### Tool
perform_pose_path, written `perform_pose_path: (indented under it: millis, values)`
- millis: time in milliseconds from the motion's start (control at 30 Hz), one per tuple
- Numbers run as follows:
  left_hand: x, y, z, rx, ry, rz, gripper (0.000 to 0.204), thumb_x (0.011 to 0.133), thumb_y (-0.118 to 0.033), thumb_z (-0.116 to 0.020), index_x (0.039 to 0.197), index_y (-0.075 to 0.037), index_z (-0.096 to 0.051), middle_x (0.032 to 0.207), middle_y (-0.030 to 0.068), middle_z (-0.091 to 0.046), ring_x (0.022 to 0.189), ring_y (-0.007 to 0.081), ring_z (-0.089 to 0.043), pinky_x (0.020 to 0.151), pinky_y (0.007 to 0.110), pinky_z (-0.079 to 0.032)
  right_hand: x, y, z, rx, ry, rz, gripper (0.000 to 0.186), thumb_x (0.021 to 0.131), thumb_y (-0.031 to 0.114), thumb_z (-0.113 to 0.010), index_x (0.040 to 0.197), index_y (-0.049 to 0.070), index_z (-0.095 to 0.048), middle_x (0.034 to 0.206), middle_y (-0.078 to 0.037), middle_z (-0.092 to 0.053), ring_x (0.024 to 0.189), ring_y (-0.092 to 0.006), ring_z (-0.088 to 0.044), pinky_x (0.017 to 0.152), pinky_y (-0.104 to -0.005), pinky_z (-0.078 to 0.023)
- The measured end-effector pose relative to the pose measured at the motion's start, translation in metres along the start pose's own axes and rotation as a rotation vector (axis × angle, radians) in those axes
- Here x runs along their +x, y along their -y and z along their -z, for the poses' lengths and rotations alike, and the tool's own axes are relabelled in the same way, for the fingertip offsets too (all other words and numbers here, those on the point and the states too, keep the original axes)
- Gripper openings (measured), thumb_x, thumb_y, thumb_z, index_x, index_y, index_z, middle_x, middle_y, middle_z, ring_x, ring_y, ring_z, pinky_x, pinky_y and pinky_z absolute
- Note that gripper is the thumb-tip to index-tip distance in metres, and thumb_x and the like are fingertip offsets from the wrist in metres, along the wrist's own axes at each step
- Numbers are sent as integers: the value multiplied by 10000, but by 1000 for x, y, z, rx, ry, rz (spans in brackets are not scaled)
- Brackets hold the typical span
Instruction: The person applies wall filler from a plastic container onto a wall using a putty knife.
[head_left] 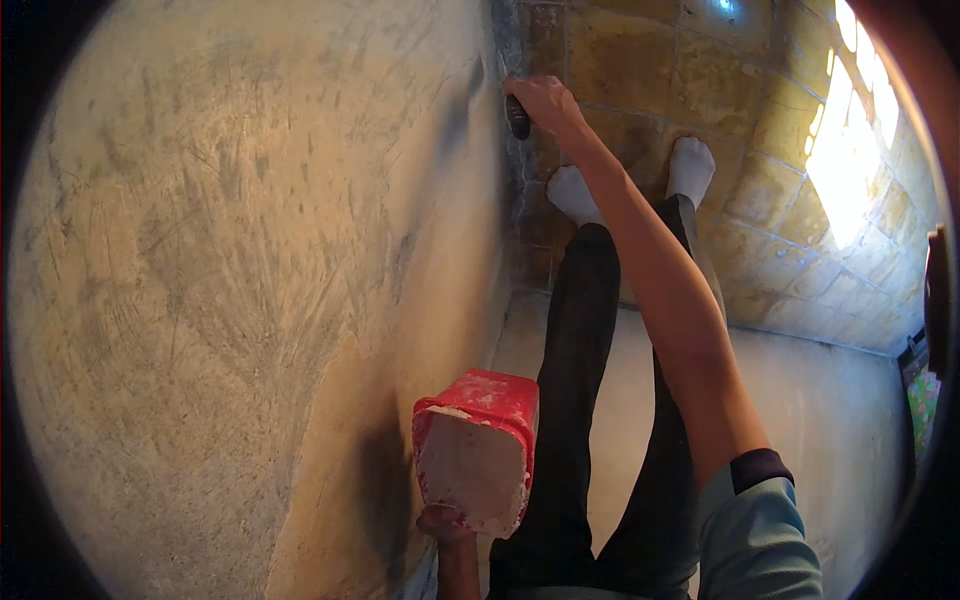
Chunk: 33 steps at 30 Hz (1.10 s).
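My left hand (pixel 442 520) grips the rim of a red plastic container (pixel 500 390), its fingers partly hidden. Pale grey, paste-like material (pixel 470 465) fills much of the container's opening, and smears of it crust the rim. My right arm reaches far out to the foot of the wall. There my right hand (pixel 548 102) is closed around the dark handle of a tool (pixel 517 118). The tool's working end is hidden by the hand and the wall edge, so its kind cannot be told.
A scuffed, patchy plastered wall (pixel 200 250) rises along my left. Brown tiles (pixel 620 60) cover the floor, with bright sunlight (pixel 850 140) at the right. My feet in white socks (pixel 692 165) stand close to the wall. A pale, smooth surface (pixel 800 420) borders the tiles.
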<state>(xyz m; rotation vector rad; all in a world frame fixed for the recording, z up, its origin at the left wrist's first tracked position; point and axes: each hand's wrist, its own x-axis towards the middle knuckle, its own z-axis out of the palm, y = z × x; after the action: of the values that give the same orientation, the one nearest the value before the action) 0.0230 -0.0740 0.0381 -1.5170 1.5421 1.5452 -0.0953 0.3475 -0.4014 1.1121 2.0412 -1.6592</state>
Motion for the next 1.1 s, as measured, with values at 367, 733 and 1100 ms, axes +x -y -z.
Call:
perform_pose_path:
  millis: [367,733,1100]
  values:
    - [-1,-16,9,-35,47,78,637,562,-156,-557,1185,-22,-540,1068,74,-574,990,256,-531,899,352,-440,7,7,-53,3,-20,197,161,874,176,-527,975,117,-638,910,-105,-689,866,-346,-680,747,-405,-560]
    - [12,-28,12,-126,30,265,389,699,-148,-594,1073,-40,-584,939,56,-586,828,227,-541,743,339,-454,-71,70,-45,153,-166,161,134,840,212,-576,871,93,-629,988,-123,-679,774,-341,-666,716,-393,-548]
    - [17,-22,56,-237,-70,429,148,836,-140,-631,960,-59,-627,809,39,-597,665,198,-550,588,326,-468,13,-4,-41,157,-215,150,280,875,302,-518,891,67,-669,744,-63,-628,638,-162,-573,620,-327,-449]
